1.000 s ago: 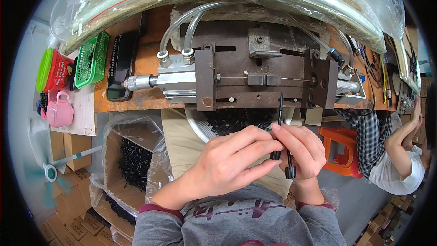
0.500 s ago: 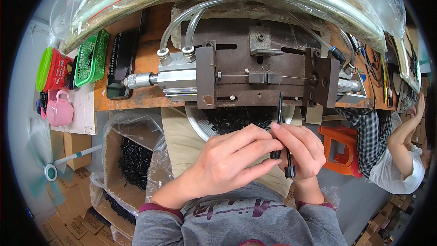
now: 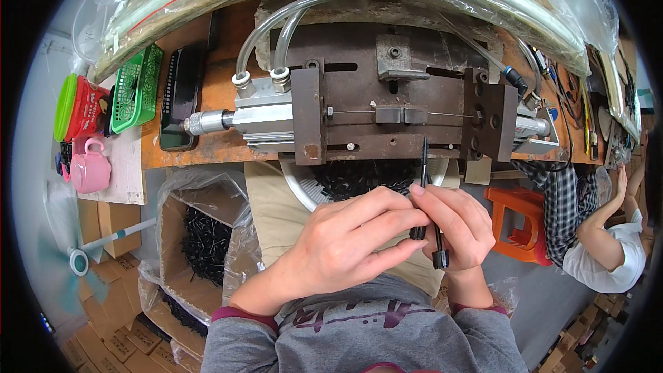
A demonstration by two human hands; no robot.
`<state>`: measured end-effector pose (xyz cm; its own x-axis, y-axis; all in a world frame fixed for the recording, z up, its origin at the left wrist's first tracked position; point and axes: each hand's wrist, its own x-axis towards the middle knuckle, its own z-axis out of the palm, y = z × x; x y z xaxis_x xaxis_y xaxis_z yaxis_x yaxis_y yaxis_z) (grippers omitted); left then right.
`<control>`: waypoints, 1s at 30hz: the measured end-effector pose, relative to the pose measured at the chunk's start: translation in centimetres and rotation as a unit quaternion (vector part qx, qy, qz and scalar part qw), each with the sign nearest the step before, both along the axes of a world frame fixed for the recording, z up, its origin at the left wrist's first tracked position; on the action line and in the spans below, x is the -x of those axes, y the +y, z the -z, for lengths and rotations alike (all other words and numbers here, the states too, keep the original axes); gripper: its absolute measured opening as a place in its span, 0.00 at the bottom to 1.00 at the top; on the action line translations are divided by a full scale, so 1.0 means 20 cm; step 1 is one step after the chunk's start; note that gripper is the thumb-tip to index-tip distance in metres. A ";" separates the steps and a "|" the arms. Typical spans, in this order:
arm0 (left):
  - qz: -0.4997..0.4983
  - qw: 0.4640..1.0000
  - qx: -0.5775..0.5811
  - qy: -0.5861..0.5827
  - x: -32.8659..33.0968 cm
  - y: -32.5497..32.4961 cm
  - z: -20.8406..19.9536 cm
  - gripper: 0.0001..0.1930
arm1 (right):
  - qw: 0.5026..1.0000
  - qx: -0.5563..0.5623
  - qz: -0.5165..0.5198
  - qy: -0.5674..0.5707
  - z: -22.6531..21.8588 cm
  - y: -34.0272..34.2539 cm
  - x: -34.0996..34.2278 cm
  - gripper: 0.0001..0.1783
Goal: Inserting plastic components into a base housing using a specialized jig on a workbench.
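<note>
My left hand (image 3: 352, 238) and my right hand (image 3: 461, 226) meet in front of my chest, fingers pinched together. Between them are slim black plastic pieces, each a thin rod with a thicker cylindrical end. One thin black rod (image 3: 425, 159) points up past the fingertips, toward the machine. A thick black end (image 3: 417, 233) shows beside my left fingers. The ridged end of another black rod (image 3: 440, 259) hangs below my right fingers. My fingers hide the middles, so which rod each hand grips is partly unclear. Beyond my hands lies a white basin (image 3: 298, 190) of similar black pieces.
A metal bench fixture (image 3: 394, 131) with air cylinders and clear hoses spans the wooden table. Left stand a green basket (image 3: 131, 97), a black tray (image 3: 181, 97), a pink cup (image 3: 90, 167) and a plastic-lined carton (image 3: 235, 207). Right are an orange stool (image 3: 516, 231) and another person (image 3: 608, 252).
My hands and the black rods stay almost in place. The view shifts slightly, and the other person's arms on the right have moved a little.
</note>
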<state>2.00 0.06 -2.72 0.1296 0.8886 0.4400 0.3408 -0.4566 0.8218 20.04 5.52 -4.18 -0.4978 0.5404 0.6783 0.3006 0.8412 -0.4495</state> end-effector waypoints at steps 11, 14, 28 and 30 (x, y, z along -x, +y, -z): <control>-0.096 0.989 -0.077 0.082 0.00 0.01 -0.03 0.18 | 0.992 0.038 0.109 0.053 -0.01 -0.04 -0.02 0.20; -0.149 0.972 -0.110 0.148 -0.02 0.04 0.00 0.18 | 0.984 0.116 0.015 0.132 -0.02 -0.02 -0.07 0.37; -0.157 0.931 -0.078 0.319 -0.08 0.10 -0.03 0.13 | 0.964 0.158 -0.038 0.213 0.00 -0.02 -0.05 0.28; -0.150 0.922 -0.085 0.345 -0.04 0.11 -0.04 0.13 | 0.973 0.146 -0.039 0.172 -0.01 -0.01 -0.07 0.28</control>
<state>2.73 2.25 -1.85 0.1902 0.8560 0.4807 0.8886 -0.3583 0.2864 21.50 5.23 -3.95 -0.3154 0.7053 0.6349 0.0303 0.6762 -0.7361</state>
